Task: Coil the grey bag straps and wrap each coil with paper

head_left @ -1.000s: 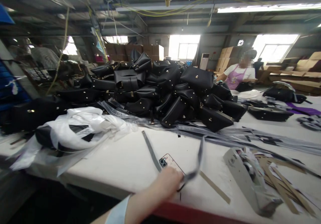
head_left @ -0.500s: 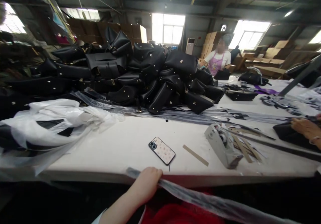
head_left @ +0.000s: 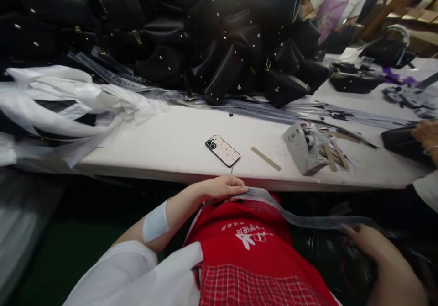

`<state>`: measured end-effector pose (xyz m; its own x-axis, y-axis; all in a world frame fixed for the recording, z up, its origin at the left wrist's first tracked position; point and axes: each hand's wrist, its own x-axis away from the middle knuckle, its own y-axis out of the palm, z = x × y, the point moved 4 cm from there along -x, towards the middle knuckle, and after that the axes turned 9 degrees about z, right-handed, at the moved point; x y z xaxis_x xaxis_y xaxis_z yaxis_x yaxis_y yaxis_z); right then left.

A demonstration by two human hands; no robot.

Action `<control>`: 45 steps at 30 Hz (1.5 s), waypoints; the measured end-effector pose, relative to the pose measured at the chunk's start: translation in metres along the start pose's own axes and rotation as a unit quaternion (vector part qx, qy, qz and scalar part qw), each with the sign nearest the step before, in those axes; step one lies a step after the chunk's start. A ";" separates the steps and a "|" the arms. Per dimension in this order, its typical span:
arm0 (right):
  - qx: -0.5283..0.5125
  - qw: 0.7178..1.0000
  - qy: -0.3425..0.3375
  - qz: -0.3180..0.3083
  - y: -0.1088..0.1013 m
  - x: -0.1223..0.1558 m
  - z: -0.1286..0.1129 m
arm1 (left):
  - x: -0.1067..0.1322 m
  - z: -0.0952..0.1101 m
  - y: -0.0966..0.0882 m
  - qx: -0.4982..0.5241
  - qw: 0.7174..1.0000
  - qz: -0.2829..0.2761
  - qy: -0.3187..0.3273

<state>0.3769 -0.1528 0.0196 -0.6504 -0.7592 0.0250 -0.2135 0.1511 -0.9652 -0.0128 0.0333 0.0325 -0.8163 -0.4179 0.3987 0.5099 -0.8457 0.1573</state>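
A long, narrow strip in cloudy clear plastic [head_left: 304,220] runs across the front of my red apron [head_left: 253,237], sagging between my hands. My left hand [head_left: 227,187] is closed on one end of it, just below the table's front edge. Lower and further right, my right hand [head_left: 367,241] pinches the strip near its other end; some of its fingers are hidden. What lies inside the plastic I cannot make out. Beyond my left hand, a phone in a patterned case [head_left: 223,151] lies on the white table [head_left: 171,146], beside a flat brown strip [head_left: 266,159].
Black bags [head_left: 219,59] are heaped along the table's back, with plastic-wrapped strips before them. A white plastic bundle [head_left: 85,96] sits left. A grey box [head_left: 301,146] holds small items. At right, a co-worker's hand [head_left: 427,134] touches a black bag [head_left: 402,144]; another person [head_left: 337,9] stands behind.
The view has tilted down. My left hand has moved from the table edge toward my apron with the strip, its free end no longer over the table. My right hand has come into view.
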 end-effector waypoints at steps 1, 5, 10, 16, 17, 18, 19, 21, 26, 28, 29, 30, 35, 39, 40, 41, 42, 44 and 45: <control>-0.031 0.999 -0.011 -0.011 0.015 -0.009 -0.020 | -0.003 0.001 0.004 -0.014 1.000 -0.016 -0.003; -0.348 0.891 -0.222 -0.191 0.065 0.002 -0.141 | -0.015 0.002 0.020 -0.032 0.998 -0.060 0.001; -0.416 0.781 -0.232 -0.405 0.087 0.040 -0.210 | -0.009 -0.015 0.017 -0.020 0.993 -0.108 -0.050; -0.320 0.835 -0.282 -0.347 0.074 0.019 -0.206 | 0.015 -0.034 0.004 -0.026 0.978 -0.165 -0.124; -0.305 0.834 -0.293 -0.354 0.074 0.019 -0.207 | 0.015 -0.035 0.005 -0.014 0.980 -0.157 -0.123; -0.293 0.833 -0.299 -0.361 0.074 0.020 -0.208 | 0.014 -0.036 0.006 -0.002 0.980 -0.154 -0.122; -0.284 0.832 -0.303 -0.368 0.075 0.022 -0.209 | 0.012 -0.036 0.008 0.007 0.980 -0.156 -0.120; -0.275 0.829 -0.307 -0.378 0.076 0.027 -0.212 | 0.006 -0.037 0.013 0.018 0.981 -0.161 -0.111; -0.282 0.812 -0.304 -0.411 0.077 0.039 -0.221 | -0.013 -0.042 0.026 0.011 0.981 -0.174 -0.086; -0.274 0.806 -0.310 -0.424 0.078 0.045 -0.224 | -0.020 -0.045 0.032 0.001 0.981 -0.176 -0.084; -0.270 0.805 -0.316 -0.424 0.078 0.047 -0.225 | -0.023 -0.046 0.034 -0.004 0.982 -0.172 -0.081; -0.267 0.806 -0.322 -0.419 0.078 0.049 -0.226 | -0.025 -0.046 0.035 -0.006 0.984 -0.163 -0.078; -0.268 0.842 -0.328 -0.334 0.072 0.035 -0.219 | -0.016 -0.040 0.023 -0.032 0.990 -0.118 -0.076; -0.292 0.852 -0.308 -0.306 0.064 0.013 -0.206 | 0.002 -0.032 0.007 -0.076 0.985 -0.114 -0.103; -0.310 0.847 -0.309 -0.304 0.062 0.011 -0.205 | 0.005 -0.026 0.005 -0.026 0.988 -0.114 -0.105; -0.329 0.839 -0.312 -0.301 0.062 0.011 -0.206 | 0.005 -0.017 0.004 0.044 0.988 -0.107 -0.098; -0.346 0.833 -0.312 -0.299 0.063 0.014 -0.208 | 0.003 -0.006 0.002 0.118 0.986 -0.086 -0.075; -0.361 0.831 -0.297 -0.302 0.071 0.029 -0.214 | -0.007 0.023 -0.010 0.235 0.971 0.032 0.035; -0.366 0.830 -0.282 -0.313 0.076 0.041 -0.218 | -0.012 0.036 -0.020 0.261 0.950 0.130 0.113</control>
<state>0.1757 -0.0345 0.0038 0.1542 -0.9785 0.1367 -0.9006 -0.1961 -0.3879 -0.0034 0.0675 0.0573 -0.6510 -0.7015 0.2900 0.7197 -0.4488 0.5298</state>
